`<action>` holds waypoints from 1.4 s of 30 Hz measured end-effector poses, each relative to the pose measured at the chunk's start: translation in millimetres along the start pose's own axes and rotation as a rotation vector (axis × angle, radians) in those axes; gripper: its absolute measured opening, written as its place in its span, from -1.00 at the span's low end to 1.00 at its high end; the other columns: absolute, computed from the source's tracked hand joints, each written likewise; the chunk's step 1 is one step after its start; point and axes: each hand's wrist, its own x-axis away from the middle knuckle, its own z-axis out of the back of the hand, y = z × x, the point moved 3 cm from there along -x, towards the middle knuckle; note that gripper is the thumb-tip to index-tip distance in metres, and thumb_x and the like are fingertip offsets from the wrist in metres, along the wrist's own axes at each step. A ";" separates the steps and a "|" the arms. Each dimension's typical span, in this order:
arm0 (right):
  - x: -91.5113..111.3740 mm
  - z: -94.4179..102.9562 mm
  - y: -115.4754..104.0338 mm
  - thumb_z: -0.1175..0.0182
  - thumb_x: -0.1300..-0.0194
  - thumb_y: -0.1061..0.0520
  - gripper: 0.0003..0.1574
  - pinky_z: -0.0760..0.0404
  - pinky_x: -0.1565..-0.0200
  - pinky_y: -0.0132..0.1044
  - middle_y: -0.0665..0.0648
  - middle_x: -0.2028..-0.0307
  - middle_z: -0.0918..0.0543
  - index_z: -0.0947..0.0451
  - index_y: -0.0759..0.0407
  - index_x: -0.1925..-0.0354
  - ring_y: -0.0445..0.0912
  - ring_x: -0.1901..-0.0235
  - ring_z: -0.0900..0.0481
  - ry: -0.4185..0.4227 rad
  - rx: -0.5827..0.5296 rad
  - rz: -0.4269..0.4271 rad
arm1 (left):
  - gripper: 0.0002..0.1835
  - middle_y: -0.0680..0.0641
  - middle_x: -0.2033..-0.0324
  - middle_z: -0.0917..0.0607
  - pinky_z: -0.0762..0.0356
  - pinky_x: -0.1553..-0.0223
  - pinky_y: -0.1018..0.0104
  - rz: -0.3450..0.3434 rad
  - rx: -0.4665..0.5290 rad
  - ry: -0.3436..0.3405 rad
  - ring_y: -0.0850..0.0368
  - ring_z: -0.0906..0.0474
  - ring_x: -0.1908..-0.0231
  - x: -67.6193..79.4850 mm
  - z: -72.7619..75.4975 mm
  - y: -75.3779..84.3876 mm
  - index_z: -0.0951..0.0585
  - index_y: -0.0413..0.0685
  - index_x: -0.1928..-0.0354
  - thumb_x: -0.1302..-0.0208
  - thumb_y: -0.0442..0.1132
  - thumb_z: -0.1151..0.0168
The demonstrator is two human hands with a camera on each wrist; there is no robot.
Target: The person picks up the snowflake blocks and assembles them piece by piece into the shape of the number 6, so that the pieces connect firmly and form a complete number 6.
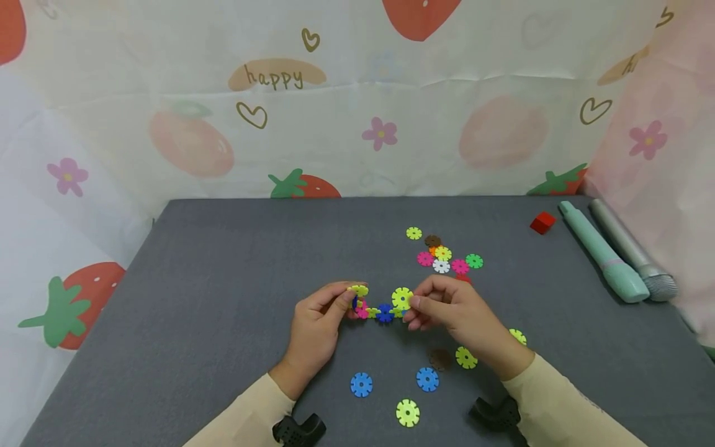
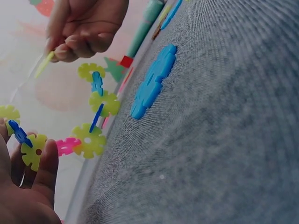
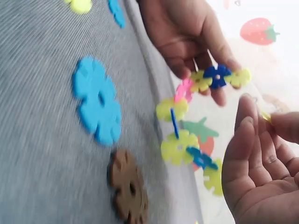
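My left hand (image 1: pixel 318 323) pinches one end of a chain of interlocked snowflake discs (image 1: pixel 384 313) between thumb and fingers. Yellow-green, dark blue, pink and light blue pieces make up this chain, which hangs in a curve toward the right. My right hand (image 1: pixel 452 307) pinches a single yellow-green snowflake disc (image 1: pixel 401 298) by its edge. In the left wrist view that disc (image 2: pixel 45 64) appears edge-on, apart from the chain's far yellow-green end piece (image 2: pixel 92 72). From the right wrist, the chain's light blue piece (image 3: pixel 202 158) shows near my right fingers.
Loose light blue discs (image 1: pixel 361 385), a brown disc (image 1: pixel 440 359) and yellow-green discs (image 1: pixel 408 413) lie on the grey table (image 1: pixel 223 279) nearer me. Behind my right hand is a mixed disc cluster (image 1: pixel 441 266). A red cube (image 1: pixel 543 223), green microphone (image 1: pixel 606 254) and grey microphone (image 1: pixel 637 251) lie far right.
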 end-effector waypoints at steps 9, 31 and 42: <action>-9.5 -22.5 -4.7 -0.25 -0.65 0.20 -0.78 -0.75 0.14 -0.17 0.34 0.27 -0.71 -0.59 0.41 0.08 0.18 0.29 -0.69 0.089 -0.033 0.047 | -0.83 -0.03 -0.02 -0.82 -0.74 0.14 0.24 -0.041 -0.012 -0.005 -0.10 -0.72 0.25 0.9 -0.9 1.7 -0.83 -0.15 -0.02 -0.59 -0.39 -0.30; -20.6 -48.1 -15.0 -0.19 -0.70 0.13 -0.62 -0.70 0.23 -0.22 0.28 0.38 -0.67 -0.55 0.48 0.17 0.07 0.39 -0.62 0.138 0.015 0.061 | -0.78 -0.05 -0.02 -0.81 -0.75 0.11 0.24 -0.111 -0.024 0.009 -0.05 -0.75 0.11 1.2 -4.4 7.0 -0.85 -0.18 -0.03 -0.50 -0.52 -0.34; -22.2 -46.4 -22.5 -0.19 -0.70 0.11 -0.63 -0.65 0.28 -0.20 0.23 0.42 -0.65 -0.58 0.36 0.25 0.10 0.39 -0.59 0.078 0.105 0.054 | -0.78 -0.06 0.00 -0.83 -0.71 0.07 0.32 -0.217 -0.130 0.030 -0.01 -0.77 0.10 1.7 -4.2 15.7 -0.86 -0.22 -0.01 -0.44 -0.54 -0.38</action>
